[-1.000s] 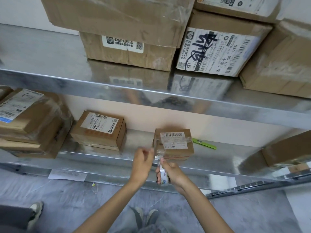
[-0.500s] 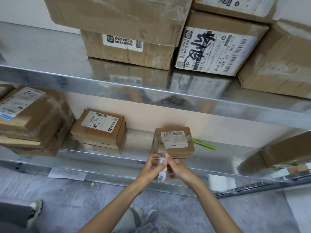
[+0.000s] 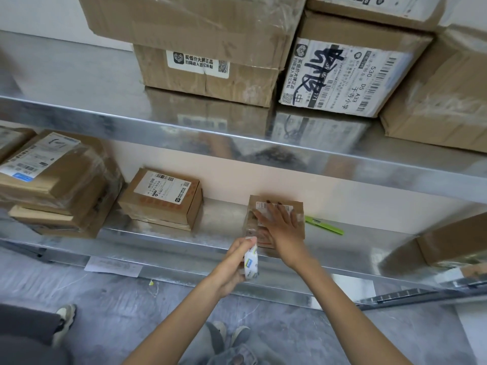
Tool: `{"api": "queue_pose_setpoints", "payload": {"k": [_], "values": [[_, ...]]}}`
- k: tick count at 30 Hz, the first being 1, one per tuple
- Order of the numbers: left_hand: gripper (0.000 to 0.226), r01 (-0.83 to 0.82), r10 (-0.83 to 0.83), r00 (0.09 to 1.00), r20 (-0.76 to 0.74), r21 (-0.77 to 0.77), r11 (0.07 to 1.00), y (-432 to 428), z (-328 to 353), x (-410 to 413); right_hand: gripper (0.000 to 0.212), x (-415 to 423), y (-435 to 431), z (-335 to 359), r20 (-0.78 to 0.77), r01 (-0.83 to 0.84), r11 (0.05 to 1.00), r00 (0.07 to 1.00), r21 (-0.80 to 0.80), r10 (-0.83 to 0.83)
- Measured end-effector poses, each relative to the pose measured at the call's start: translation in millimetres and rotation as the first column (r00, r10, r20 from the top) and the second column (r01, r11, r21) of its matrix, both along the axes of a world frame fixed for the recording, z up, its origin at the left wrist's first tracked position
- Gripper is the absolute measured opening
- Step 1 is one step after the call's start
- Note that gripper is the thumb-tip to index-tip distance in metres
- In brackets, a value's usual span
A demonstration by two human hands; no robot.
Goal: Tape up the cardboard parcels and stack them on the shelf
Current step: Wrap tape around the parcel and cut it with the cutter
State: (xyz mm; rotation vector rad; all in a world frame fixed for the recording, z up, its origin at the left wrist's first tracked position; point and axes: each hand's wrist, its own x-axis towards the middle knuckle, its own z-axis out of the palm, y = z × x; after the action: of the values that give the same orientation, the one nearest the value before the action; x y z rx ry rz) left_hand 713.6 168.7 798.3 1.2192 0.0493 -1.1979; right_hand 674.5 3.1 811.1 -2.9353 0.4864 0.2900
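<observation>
Right hand [image 3: 280,227] flat on small parcel [image 3: 297,230], fingers straight, left hand [image 3: 234,264] fingers gripping tape roll [image 3: 251,262]

The right hand [image 3: 282,230] lies flat over the small parcel [image 3: 299,229] near the front edge of the lower shelf [image 3: 168,248], hiding most of its label. The left hand [image 3: 232,267] covers part of the tape roll [image 3: 251,262] it grips. The view's top edge crops the upper boxes [image 3: 197,22].

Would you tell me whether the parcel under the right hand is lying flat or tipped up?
Flat: the parcel lies label-up on the shelf, right hand pressing its top.
</observation>
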Motion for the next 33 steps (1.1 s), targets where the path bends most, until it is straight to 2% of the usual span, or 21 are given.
{"api": "queue_pose_setpoints", "payload": {"k": [4, 6, 9, 13, 16, 18, 20, 22, 24, 25, 27, 30, 33], "values": [[0.061, 0.014, -0.013, 1.0, -0.009, 0.024, 1.0, 7, -5, -7, 0.052, -1, 2, -11, 0.04, 0.029, 0.999, 0.999, -0.018, -0.028], [0.047, -0.002, 0.002, 0.999, -0.033, 0.007, 1.0, 12, -7, -7, 0.051, 3, -1, -12, 0.063, 0.029, 0.999, 0.998, 0.013, -0.03], [0.049, -0.019, 0.019, 1.0, -0.011, -0.004, 1.0, 11, -5, -6, 0.051, 5, -4, -15, 0.094, 0.025, 0.998, 0.995, 0.062, -0.031], [0.049, -0.044, 0.044, 0.999, 0.006, -0.019, 0.999, 10, -5, -7, 0.05, 2, -5, -21, 0.244, 0.029, 0.991, 0.968, 0.132, -0.06], [0.033, -0.041, 0.042, 0.998, 0.046, -0.033, 0.999, 12, -8, -7, 0.044, 1, -12, -20, 0.38, -0.008, 0.968, 0.92, 0.251, -0.091], [0.024, -0.044, 0.046, 0.996, 0.076, -0.033, 0.998, 11, -7, -7, 0.035, -4, -20, -13, 0.517, -0.002, 0.891, 0.815, 0.454, -0.262], [0.023, -0.035, 0.039, 0.994, 0.104, -0.034, 0.999, 8, -6, -7, 0.035, -13, -32, -5, 0.591, 0.083, 0.817, 0.649, 0.57, -0.478], [0.031, -0.015, 0.021, 0.99, 0.138, -0.039, 0.999, 4, -4, -6, 0.034, -21, -51, -3, 0.651, 0.248, 0.801, 0.477, 0.546, -0.591], [0.039, -0.009, 0.016, 0.986, 0.166, -0.044, 0.999, 2, -3, -6, 0.024, -26, -75, -13, 0.649, 0.428, 0.763, 0.408, 0.485, -0.642], [0.039, -0.015, 0.023, 0.985, 0.172, -0.043, 0.999, 1, -3, -6, 0.022, -27, -86, -19, 0.598, 0.497, 0.732, 0.434, 0.465, -0.674], [0.033, -0.027, 0.032, 0.983, 0.181, -0.03, 0.999, 0, -2, -5, 0.023, -26, -100, -32, 0.449, 0.567, 0.71, 0.55, 0.418, -0.704], [0.028, -0.035, 0.035, 0.978, 0.204, -0.005, 0.999, -1, -2, -4, 0.027, -27, -107, -49, 0.249, 0.569, 0.786, 0.747, 0.24, -0.617], [0.018, -0.03, 0.027, 0.976, 0.215, 0.011, 0.999, 1, -2, -5, 0.026, -27, -107, -54, 0.142, 0.493, 0.869, 0.859, 0.039, -0.493]]}}
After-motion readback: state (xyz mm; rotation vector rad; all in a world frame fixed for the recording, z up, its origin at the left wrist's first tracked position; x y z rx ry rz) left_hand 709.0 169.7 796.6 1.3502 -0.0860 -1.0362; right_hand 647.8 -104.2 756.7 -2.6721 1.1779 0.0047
